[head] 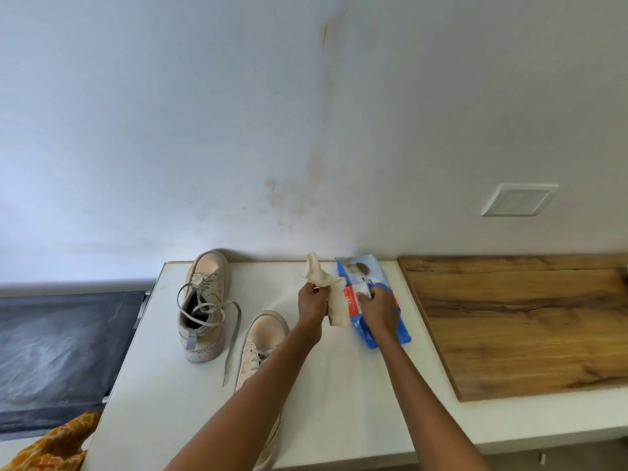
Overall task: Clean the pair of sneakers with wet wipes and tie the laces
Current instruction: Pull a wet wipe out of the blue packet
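Note:
Two beige sneakers stand on a white table (170, 399). The far sneaker (204, 300) has its grey laces loose, one lace trailing onto the table. My left forearm partly hides the near sneaker (261, 334). My left hand (312, 299) grips a crumpled off-white wet wipe (334, 300) held just above the table. Right of it lies a blue wet-wipe pack (370, 277), and my right hand (379, 312) presses down on the pack with its fingers at the opening.
A wooden board (526, 321) covers the table's right part. A dark mat (61, 348) lies left of the table, and orange cloth (57, 443) shows at the bottom left. The wall stands right behind the table, with a white switch plate (518, 199).

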The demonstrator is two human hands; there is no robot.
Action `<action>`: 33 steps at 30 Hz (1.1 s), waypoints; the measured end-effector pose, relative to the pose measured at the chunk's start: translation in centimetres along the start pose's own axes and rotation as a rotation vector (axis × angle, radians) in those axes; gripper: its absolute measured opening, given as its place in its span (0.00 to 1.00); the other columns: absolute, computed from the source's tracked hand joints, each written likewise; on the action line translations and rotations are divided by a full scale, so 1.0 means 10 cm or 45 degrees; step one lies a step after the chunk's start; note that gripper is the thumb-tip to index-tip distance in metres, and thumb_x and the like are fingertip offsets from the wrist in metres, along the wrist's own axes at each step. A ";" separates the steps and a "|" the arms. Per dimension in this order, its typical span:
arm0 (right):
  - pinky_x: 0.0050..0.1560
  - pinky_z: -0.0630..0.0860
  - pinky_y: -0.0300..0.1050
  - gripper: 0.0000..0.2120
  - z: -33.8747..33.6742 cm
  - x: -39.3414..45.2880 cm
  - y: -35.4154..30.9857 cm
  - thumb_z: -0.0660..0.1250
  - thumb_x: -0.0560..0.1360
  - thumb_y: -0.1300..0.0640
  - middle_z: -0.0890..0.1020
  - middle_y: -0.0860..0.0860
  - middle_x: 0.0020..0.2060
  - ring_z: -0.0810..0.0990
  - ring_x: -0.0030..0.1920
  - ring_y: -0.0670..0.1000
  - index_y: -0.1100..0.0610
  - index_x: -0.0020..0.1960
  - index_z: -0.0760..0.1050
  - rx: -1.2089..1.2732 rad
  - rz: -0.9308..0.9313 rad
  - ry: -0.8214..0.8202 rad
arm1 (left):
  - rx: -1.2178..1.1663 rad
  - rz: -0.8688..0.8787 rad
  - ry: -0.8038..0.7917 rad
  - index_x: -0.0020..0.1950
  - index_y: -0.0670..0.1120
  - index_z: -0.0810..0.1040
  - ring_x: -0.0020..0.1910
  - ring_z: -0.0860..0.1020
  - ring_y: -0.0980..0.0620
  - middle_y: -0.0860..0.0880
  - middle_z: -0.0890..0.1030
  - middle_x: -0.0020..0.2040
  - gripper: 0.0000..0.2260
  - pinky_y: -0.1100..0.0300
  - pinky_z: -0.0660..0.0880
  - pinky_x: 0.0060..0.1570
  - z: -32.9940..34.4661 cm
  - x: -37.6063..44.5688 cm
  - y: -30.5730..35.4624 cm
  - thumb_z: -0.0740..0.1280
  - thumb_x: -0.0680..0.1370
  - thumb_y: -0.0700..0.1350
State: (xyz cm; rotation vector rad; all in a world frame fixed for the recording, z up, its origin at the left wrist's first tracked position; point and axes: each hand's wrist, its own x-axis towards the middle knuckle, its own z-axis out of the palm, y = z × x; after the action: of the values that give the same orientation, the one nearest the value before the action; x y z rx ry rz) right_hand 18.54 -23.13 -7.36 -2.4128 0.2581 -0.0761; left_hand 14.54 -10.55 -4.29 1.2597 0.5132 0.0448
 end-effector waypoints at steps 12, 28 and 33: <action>0.50 0.73 0.49 0.16 -0.04 0.47 0.00 0.59 0.80 0.56 0.75 0.59 0.60 0.74 0.59 0.58 0.60 0.66 0.68 -0.350 0.051 -0.131 | 0.043 -0.052 -0.012 0.61 0.40 0.73 0.50 0.79 0.45 0.44 0.79 0.52 0.10 0.58 0.78 0.43 0.05 0.18 -0.01 0.60 0.81 0.40; 0.42 0.80 0.45 0.17 -0.16 -0.99 -0.55 0.61 0.78 0.45 0.83 0.56 0.47 0.82 0.45 0.53 0.56 0.57 0.76 1.443 0.386 -0.729 | 0.552 0.314 0.003 0.46 0.44 0.80 0.34 0.78 0.54 0.48 0.81 0.39 0.06 0.67 0.71 0.28 -0.42 -0.38 0.19 0.64 0.75 0.37; 0.46 0.77 0.43 0.10 -0.25 -1.24 -0.68 0.62 0.79 0.59 0.81 0.57 0.50 0.79 0.46 0.52 0.60 0.58 0.75 1.446 0.388 -0.752 | 1.214 0.469 -0.186 0.55 0.45 0.81 0.50 0.79 0.49 0.47 0.82 0.51 0.12 0.59 0.74 0.47 -0.87 -0.63 0.29 0.62 0.75 0.37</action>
State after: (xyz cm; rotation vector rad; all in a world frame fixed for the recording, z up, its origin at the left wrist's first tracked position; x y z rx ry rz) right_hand 7.24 -17.18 -0.89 -1.1724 0.2126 0.4920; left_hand 6.24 -3.83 -1.29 2.2620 0.1476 0.0153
